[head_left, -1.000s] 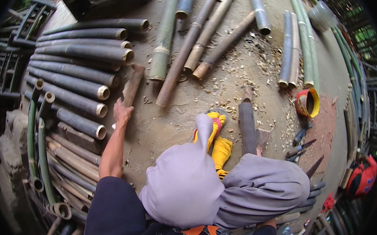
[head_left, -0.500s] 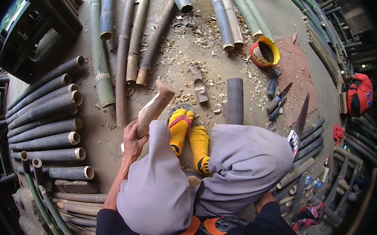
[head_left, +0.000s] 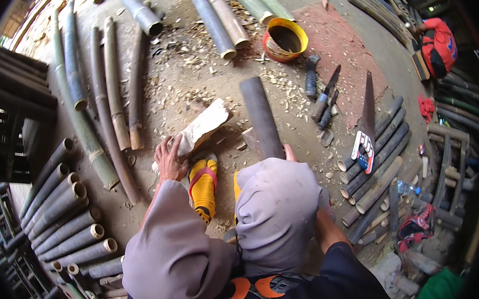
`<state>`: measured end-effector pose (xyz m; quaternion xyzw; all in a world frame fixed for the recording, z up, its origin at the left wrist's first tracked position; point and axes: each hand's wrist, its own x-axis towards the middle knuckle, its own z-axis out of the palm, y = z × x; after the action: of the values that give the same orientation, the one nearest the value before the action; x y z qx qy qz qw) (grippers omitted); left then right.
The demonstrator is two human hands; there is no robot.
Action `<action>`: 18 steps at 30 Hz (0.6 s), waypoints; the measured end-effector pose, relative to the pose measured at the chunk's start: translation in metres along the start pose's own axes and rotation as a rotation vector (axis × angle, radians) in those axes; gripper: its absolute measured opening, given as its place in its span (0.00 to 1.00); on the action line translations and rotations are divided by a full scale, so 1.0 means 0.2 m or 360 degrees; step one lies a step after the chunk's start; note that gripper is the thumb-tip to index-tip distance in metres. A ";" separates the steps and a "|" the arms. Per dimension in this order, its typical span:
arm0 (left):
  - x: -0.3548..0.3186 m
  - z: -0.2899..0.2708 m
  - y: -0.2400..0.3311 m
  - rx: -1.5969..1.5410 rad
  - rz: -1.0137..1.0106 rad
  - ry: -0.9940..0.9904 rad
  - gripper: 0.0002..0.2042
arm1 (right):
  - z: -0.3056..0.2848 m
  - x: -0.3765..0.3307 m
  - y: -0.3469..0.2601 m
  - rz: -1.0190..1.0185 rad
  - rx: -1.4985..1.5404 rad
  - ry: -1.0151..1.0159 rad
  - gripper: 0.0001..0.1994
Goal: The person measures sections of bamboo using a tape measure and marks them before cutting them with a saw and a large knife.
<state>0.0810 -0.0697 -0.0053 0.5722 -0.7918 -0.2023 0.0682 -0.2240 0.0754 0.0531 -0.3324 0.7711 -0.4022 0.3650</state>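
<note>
Clearly, from the head camera, the left hand (head_left: 170,160) is at the near, lower-left end of a rough wood block (head_left: 207,122), whose pale, split face slants away toward the upper right. Its fingers are bent and slightly parted, clasping that end, so most of the block lies beyond the fingertips (a small pale patch also shows at the hand's outer side, too blurred to identify). The block is just ahead of a foot in a yellow sock (head_left: 203,188) with a red sandal strap (head_left: 202,179).

Over to the right, a dark bamboo tube (head_left: 262,118) slopes from its upper end down to the right knee. The right hand (head_left: 290,153) shows only as a bit of finger by the tube's lower right edge, the rest hidden behind the grey trousers (head_left: 277,207); whether these fingers are spread or gripping, I cannot tell.

Farther out, wood chips (head_left: 280,81) litter the ground near a yellow-and-red bucket (head_left: 274,51). A knife (head_left: 326,93) lies right of the chips, and a handsaw (head_left: 368,108) beyond it leans by some short bamboo pieces (head_left: 380,184).
</note>
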 end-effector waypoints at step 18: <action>0.76 -0.64 0.81 -0.1823 0.0396 0.0478 0.25 | -0.52 0.81 0.34 0.0059 -0.1241 0.0497 0.28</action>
<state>-0.0686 -0.1997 0.1562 0.3697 -0.5996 -0.5041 0.4996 -0.4083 0.0152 -0.0114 -0.3668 0.9174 -0.1192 0.0977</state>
